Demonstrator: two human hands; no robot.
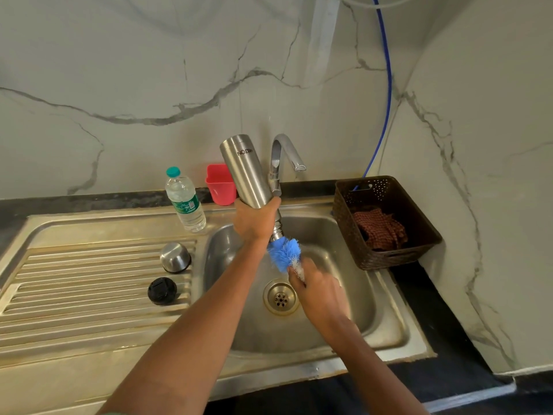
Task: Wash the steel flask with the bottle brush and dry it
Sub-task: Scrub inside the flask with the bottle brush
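— Where is the steel flask [248,172]?

— Upside down over the sink [389,310], tilted, its base up beside the tap [284,157] and its threaded mouth pointing down. The left hand [254,220] holds it, fingers wrapped round the body near the neck.

— And the bottle brush [284,253]?

— Its blue bristles meet the flask's mouth from below; I cannot tell whether the tip is inside. The right hand [320,292], slightly blurred, grips the brush just under the bristles, fingers curled round it.

— What lies on the draining board?

— A steel cap [175,257], rim down, and near it a black stopper [162,291]. A plastic water bottle [185,202] stands behind them, with a red cup [220,184] at the wall.

— To the right?

— A brown basket [386,223] on the table, just beside the sink, holding a checked cloth [380,229].
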